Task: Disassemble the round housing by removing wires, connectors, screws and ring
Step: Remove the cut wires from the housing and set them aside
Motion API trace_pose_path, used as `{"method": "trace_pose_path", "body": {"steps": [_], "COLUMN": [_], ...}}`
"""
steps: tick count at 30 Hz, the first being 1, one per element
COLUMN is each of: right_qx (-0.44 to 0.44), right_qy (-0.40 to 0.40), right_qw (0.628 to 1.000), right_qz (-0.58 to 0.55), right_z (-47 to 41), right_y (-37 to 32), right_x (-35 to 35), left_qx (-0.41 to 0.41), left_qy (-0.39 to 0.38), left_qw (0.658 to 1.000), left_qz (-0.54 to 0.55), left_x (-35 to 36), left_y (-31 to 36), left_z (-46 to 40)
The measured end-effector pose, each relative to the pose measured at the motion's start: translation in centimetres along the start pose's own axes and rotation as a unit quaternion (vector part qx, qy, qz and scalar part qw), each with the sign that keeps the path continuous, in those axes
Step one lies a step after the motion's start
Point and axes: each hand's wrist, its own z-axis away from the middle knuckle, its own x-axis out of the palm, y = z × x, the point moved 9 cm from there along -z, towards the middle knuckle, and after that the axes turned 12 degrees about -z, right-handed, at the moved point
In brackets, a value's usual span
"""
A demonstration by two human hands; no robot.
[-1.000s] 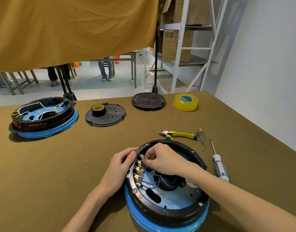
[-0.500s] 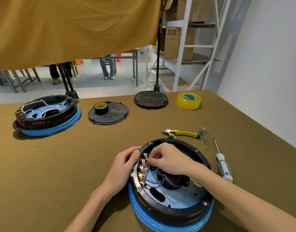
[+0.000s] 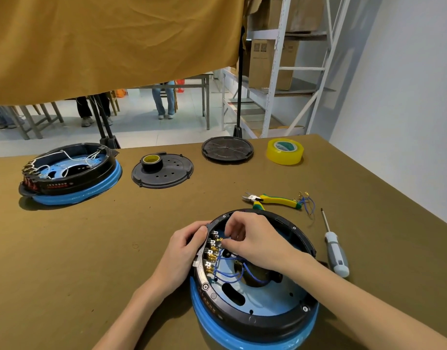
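Fingers at the connectors inside the round housing (image 3: 255,279), which sits on the near part of the table (image 3: 91,248).

The left hand (image 3: 184,251) grips the housing's left rim to steady it; the right hand (image 3: 252,238) pinches a brass connector (image 3: 220,239) on the terminal row. Wire removal is under way, with several blue wires (image 3: 230,269) left. Next likely needs a straight pull off the tab.

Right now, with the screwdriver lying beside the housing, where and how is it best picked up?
Probably by the thick grey handle of the screwdriver, from above, fingers closing across its width. It lies flat on the table, thin shaft pointing away from the person, clear of the round housing and the cutters, so both flanks look free.
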Motion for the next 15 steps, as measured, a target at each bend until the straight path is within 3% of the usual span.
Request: {"method": "trace_pose_path", "body": {"steps": [3,8,15], "right_qx": [-0.042,-0.020,0.029], "right_qy": [-0.014,-0.011,-0.072], "right_qw": [0.999,0.998,0.996], "right_qz": [0.026,0.050,0.054], "right_z": [0.4,0.3,-0.7], "right_y": [-1.3,-1.6,-1.3], "right_x": [1.0,1.1,2.0], "left_qx": [0.008,0.008,0.011], "left_qy": [0.002,0.000,0.004], "left_qw": [1.000,1.000,1.000], "left_qz": [-0.005,-0.004,0.008], "left_x": [-0.1,0.0,0.0], "left_y": [0.2,0.1,0.4], "left_z": [0.0,-0.1,-0.1]}}
